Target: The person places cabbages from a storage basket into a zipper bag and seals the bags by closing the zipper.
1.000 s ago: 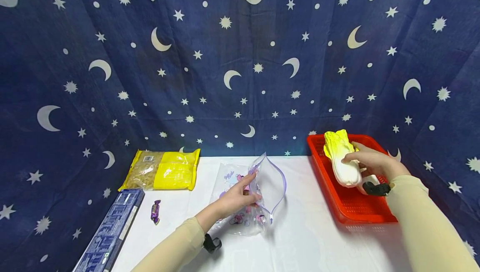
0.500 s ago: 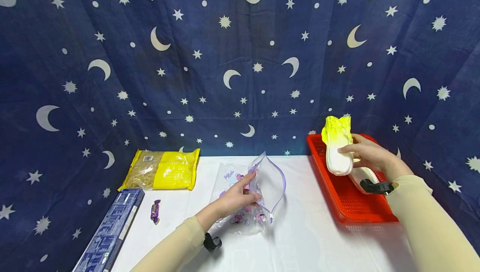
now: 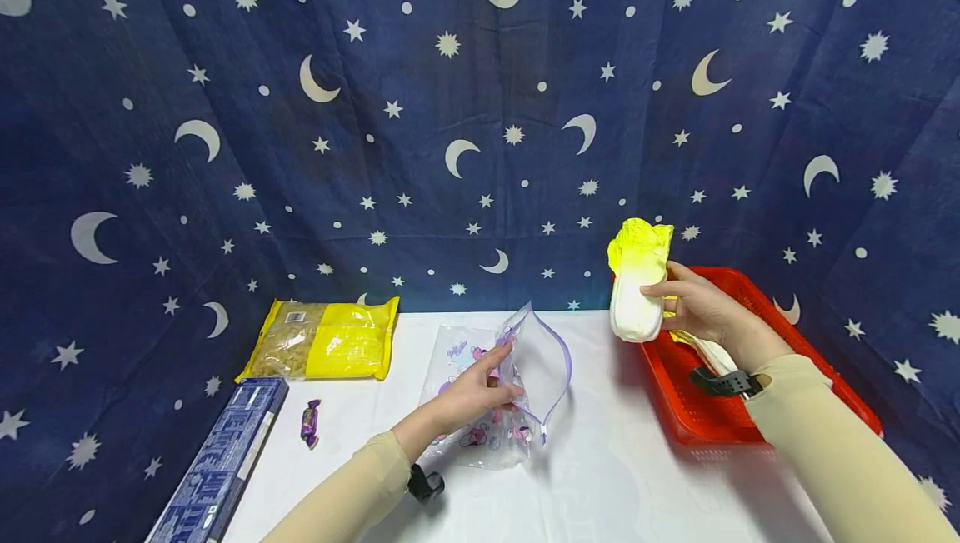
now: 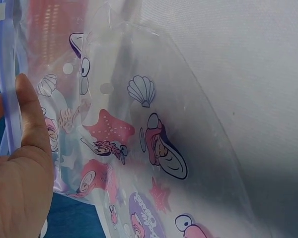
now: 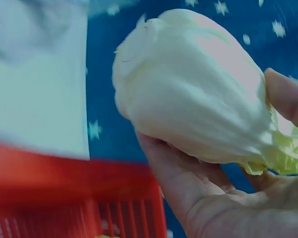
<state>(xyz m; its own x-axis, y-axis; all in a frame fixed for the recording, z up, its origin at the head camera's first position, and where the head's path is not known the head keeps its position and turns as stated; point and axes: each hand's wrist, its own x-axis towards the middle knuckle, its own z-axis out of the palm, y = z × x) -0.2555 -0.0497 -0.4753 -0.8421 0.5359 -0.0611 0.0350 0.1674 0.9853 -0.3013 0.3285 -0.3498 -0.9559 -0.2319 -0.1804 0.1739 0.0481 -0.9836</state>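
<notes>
My right hand (image 3: 701,310) grips a napa cabbage (image 3: 636,301), white below with yellow-green leaves on top, held up beyond the basket's left rim. In the right wrist view, the fingers curl under the cabbage (image 5: 198,89) and the thumb presses its side. My left hand (image 3: 476,393) holds the lavender zip edge of a clear zip bag (image 3: 480,436) printed with pink and purple cartoon figures. The bag's mouth gapes toward the right. In the left wrist view, the thumb lies along one side of the lavender strip (image 4: 10,89), other fingers across it.
A red plastic basket (image 3: 671,410) stands on the right, with another white-and-yellow cabbage (image 3: 712,353) inside, partly hidden by my wrist. On the left lie a yellow pasta packet (image 3: 352,341), a long blue box (image 3: 225,460) and a purple wrapped candy (image 3: 310,424). A starry curtain (image 3: 420,127) hangs behind.
My right hand has lifted the napa cabbage from the basket and carried it left past the rim. The left hand and bag have stayed in place.
</notes>
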